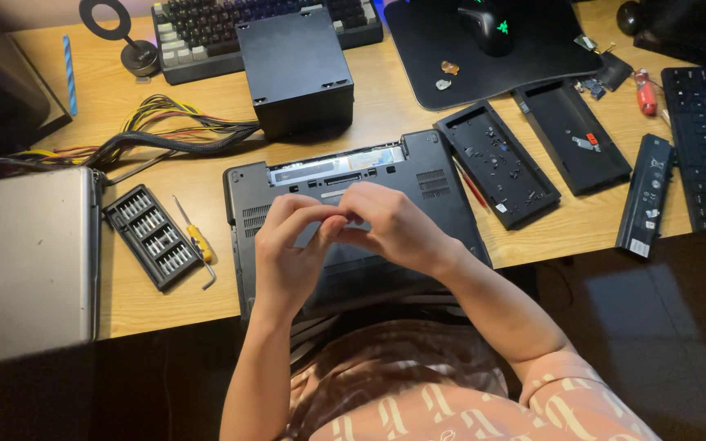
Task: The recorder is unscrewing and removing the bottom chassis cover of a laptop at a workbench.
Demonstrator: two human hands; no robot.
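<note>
While we look down from the head camera, our left hand [288, 249] and right hand [390, 229] meet fingertip to fingertip above the upturned dark grey laptop [439, 175], which lies at the near edge of the wooden tabletop [206, 167]. Both hands are curled in a pinch, but we cannot tell whether anything small sits between the fingers. Just left of the laptop lie a yellow-handled screwdriver [194, 235] and an open case of bits [147, 235]; a silver computer case [26, 261] fills the near left corner. Behind the laptop stands a black power supply [296, 69] with its cable bundle [173, 131] trailing left. To the right rest two black trays [500, 167] and a long battery [645, 194] near the right edge
</note>
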